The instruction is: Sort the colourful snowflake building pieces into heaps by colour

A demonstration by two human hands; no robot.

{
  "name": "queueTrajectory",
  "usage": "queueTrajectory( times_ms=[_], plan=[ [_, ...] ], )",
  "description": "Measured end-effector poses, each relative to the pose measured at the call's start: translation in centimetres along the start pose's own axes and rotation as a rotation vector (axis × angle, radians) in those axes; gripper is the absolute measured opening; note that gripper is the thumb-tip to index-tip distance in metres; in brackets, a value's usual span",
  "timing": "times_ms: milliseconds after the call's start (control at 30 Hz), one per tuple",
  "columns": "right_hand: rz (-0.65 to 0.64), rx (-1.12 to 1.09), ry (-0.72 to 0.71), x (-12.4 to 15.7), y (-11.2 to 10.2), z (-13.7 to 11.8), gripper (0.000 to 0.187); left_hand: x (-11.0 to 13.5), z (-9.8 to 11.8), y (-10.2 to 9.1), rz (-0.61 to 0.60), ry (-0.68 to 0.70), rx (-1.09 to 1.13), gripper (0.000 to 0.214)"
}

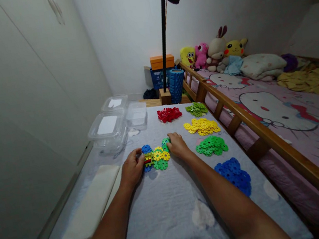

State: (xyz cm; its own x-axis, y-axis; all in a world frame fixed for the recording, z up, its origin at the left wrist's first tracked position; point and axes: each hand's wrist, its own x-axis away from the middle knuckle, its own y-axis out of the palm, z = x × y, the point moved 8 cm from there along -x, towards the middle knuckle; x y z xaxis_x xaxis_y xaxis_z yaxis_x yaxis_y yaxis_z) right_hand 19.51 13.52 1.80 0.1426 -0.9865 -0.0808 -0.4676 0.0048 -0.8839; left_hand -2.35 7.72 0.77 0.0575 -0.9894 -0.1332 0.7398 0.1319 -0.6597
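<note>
Fingers of my left hand are closed on the left end of a joined piece made of notched plastic flower discs. Blue discs, light green and red parts sit at that end; yellow and green discs are at its middle. My right hand pinches a green flower disc at the upper right of the piece. Whether this disc is joined to the rest I cannot tell. My fingers hide parts of both ends.
Piles of red, light green, yellow, green and blue discs lie at the right and back. Clear plastic boxes and a folded cream cloth are left. A wooden bed rail runs along the right.
</note>
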Motion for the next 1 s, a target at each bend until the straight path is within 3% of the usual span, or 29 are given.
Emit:
queueTrajectory(
  times_ms=[133,267,367,467,567,667,733,867,1000],
  plan=[
    [-0.012,0.014,0.043,-1.0,0.5,0.7,0.028,-0.1,-0.1,0.1,0.009,0.006,-0.009,0.041],
    [0.044,-0.142,0.074,-0.8,-0.4,1.4,0.018,-0.1,0.0,0.1,0.014,0.021,-0.012,0.040],
    [0.074,-0.336,0.100,0.0,-2.2,2.6,0.010,-0.1,0.0,0.1,0.015,0.021,-0.001,0.040],
    [0.068,-0.496,0.043,1.4,-5.5,4.5,0.006,-0.1,-0.1,0.1,0.009,0.013,0.005,0.040],
    [0.090,-0.545,0.068,3.7,-9.8,8.6,0.012,-0.1,-0.1,0.1,0.003,0.018,0.008,0.041],
    [0.207,-0.527,0.239,6.5,-13.8,14.4,0.018,0.0,0.0,0.2,-0.011,0.019,0.005,0.044],
    [0.266,-0.524,0.315,8.2,-15.4,17.6,0.022,0.0,0.0,0.2,-0.021,0.013,-0.013,0.045],
    [0.260,-0.524,0.424,10.6,-15.5,22.1,0.022,0.0,0.0,0.2,-0.030,0.000,-0.047,0.048],
    [0.209,-0.551,0.495,11.8,-14.1,24.2,0.017,-0.1,-0.1,0.2,-0.036,0.012,-0.031,0.051]
  ],
)
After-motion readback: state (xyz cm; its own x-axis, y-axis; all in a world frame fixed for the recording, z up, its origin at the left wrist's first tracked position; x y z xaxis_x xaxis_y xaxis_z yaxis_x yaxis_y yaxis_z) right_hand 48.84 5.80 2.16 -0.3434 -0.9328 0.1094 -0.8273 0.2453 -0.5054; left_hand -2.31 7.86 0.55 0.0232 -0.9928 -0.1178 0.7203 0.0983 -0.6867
